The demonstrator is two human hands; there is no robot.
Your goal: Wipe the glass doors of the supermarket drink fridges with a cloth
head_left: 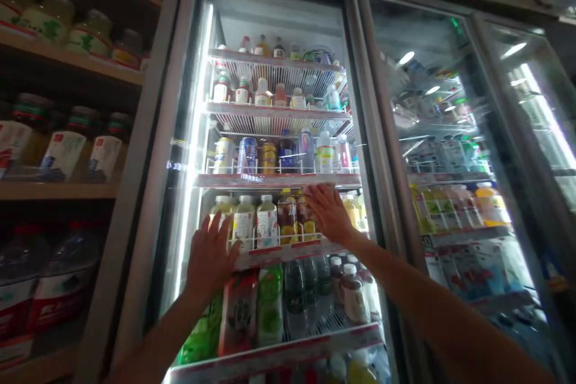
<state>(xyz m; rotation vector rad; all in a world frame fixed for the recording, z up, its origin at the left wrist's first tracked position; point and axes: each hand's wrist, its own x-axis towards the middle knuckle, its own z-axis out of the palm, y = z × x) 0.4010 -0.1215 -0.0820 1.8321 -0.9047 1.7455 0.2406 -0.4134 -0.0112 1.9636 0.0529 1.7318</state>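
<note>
Both bare hands are raised before a drinks fridge, apparently at its glass door (279,3), whose pane spans the middle of the view in front of the stocked shelves. The left hand (211,255) is spread, fingers apart, in front of the row of juice bottles (267,222); nothing shows in its grip. The right hand (330,213) stretches its fingers toward the shelf edge (265,180) below the drink cans (247,156), but blur there hides whether it pinches anything thin. Whether either palm touches the pane is also hard to tell. If they do, slick glass could let a hand slide, and bare palms could leave smears. Hard pushing might jolt the door and rattle the bottles. A sweep too far right could knock knuckles on the metal door frame (371,138).
</note>
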